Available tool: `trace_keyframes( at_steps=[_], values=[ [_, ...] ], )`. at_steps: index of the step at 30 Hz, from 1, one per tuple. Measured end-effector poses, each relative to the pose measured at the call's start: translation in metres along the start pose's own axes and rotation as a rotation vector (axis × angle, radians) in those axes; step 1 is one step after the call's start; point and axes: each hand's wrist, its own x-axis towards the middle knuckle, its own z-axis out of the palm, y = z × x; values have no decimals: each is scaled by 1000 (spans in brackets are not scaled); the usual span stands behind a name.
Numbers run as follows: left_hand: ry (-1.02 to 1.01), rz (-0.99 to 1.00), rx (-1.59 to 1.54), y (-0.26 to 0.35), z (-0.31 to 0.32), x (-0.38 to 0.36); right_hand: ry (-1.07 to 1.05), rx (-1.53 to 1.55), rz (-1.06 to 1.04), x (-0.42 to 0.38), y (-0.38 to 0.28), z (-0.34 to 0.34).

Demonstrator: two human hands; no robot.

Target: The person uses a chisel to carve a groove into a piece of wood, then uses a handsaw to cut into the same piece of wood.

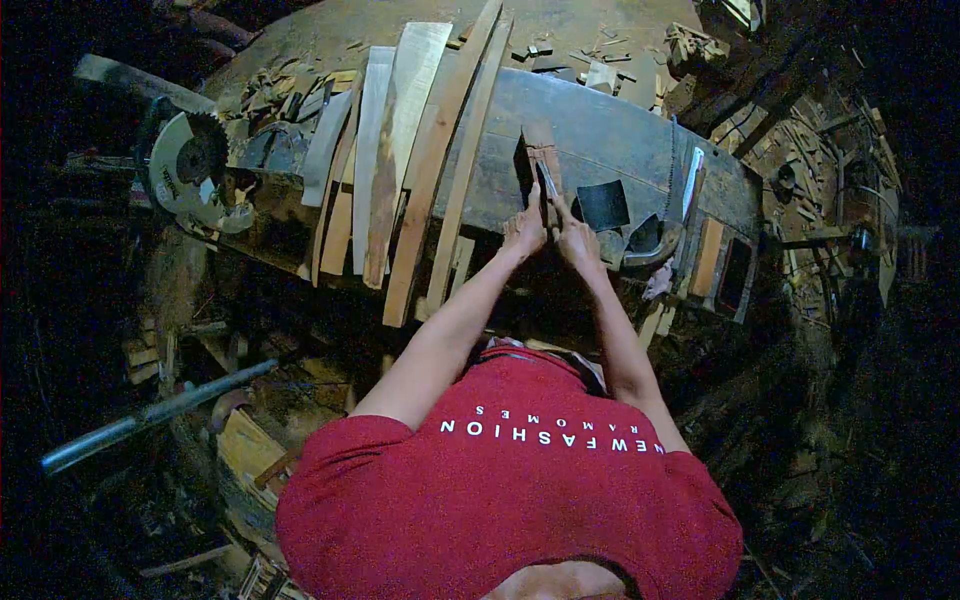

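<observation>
A brown wooden block (538,138) lies on the dark worktop (615,130), pointing away from me. My left hand (526,232) is at its near end, the index finger stretched along it and the other fingers curled in. My right hand (577,243), just beside it, is closed around a slim metal tool (547,178) whose shiny shaft lies along the block's top. The tool's exact kind and its lower part, hidden in the fingers, cannot be made out. A dark square piece (603,206) rests to the right of my right hand.
Long planks (440,150) lie left of my hands, overhanging the near edge. Farther left is a circular saw (188,165) with an exposed toothed blade. A hand saw (690,182) lies right. Wood scraps (600,75) litter the far side; a metal pipe (160,412) juts out lower left.
</observation>
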Motion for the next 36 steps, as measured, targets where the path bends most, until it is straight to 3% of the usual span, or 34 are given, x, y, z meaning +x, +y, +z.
trace_keyframes(
  at_steps=[2, 4, 8, 13, 16, 19, 26, 28, 31, 36],
  values=[
    [59, 57, 0, -2, -1, 1, -15, -3, 10, -13, 6, 8],
    [10, 17, -20, 9, -12, -2, 107, -1, -98, -26, 20, 20],
    [-94, -57, -56, 9, -9, 0, 116, 43, -113, -6, 22, 25],
    [-65, -39, -84, 3, -7, 5, 37, 29, -38, 4, 0, 5],
    [-109, -60, 22, 13, -20, -1, -7, 27, 6, -24, 4, 7],
    [-51, -4, -94, -7, 6, 9, 4, 10, -7, -53, 10, 6],
    [-128, -83, -20, 13, -16, 2, 42, -11, -12, -12, 12, 17],
    [-22, -22, 21, 9, -10, 0, 69, 86, -42, -11, 12, 16],
    [19, 75, -58, 0, -3, 2, -10, -14, 54, -36, 10, 10],
    [-85, 7, 1, 8, -13, 2, -8, -10, 40, -53, 5, 4]
  ],
)
